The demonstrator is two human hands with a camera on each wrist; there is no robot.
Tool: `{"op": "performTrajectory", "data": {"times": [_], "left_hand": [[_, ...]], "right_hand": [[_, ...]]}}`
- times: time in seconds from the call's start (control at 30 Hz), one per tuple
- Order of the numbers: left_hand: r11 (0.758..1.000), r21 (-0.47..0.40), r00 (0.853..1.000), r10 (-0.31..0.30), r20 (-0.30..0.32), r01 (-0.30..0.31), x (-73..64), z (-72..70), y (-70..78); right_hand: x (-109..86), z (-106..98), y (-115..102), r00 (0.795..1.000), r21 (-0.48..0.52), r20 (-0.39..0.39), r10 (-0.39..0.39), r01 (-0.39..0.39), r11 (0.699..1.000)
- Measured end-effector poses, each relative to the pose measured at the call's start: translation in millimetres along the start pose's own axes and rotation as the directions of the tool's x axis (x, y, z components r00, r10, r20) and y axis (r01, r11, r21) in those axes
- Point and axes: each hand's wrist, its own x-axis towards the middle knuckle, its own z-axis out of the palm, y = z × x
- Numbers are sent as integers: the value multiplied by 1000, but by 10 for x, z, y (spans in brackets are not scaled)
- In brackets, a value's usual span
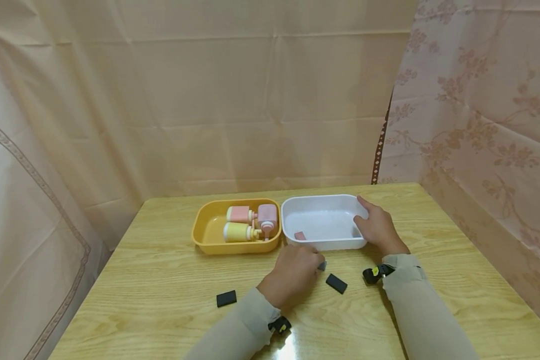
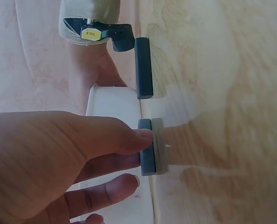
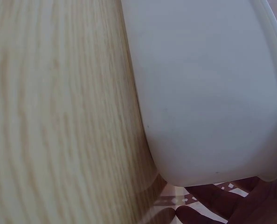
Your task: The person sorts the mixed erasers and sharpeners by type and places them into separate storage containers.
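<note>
My left hand is just in front of the white tray. Its thumb and index finger pinch a small dark grey-blue rectangular block, low over the tabletop. In the head view that block shows only partly past the fingers. My right hand grips the right end of the white tray, thumb over the rim and the other fingers outside. Those fingers show beyond the tray's end in the right wrist view. Inside the tray, a small pink block lies near the front left.
Beside the white tray stands a yellow tray with pink, yellow and mauve pump bottles lying in it. One black block lies between my forearms, another left of my left wrist. Curtains hang behind the wooden table.
</note>
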Motion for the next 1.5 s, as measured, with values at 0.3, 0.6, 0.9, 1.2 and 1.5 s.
{"op": "performTrajectory", "data": {"times": [0.3,0.6,0.9,1.2,1.5], "left_hand": [[1000,6,1000,-14,7,13,0,6,7],[998,-2,995,-67,68,68,-13,-28,16],[996,-20,992,-86,88,88,-13,-12,2],[998,-13,997,-60,56,61,-16,3,-6],[998,-36,998,-49,42,50,-2,-14,2]], "right_hand": [[-17,-5,-20,1000,0,11,15,-15,1000],[-29,-9,-29,1000,0,13,14,-14,1000],[-19,-6,-26,1000,3,12,19,-19,1000],[-16,-12,-26,1000,0,12,15,-15,1000],[-19,-9,-26,1000,0,14,19,-19,1000]]}}
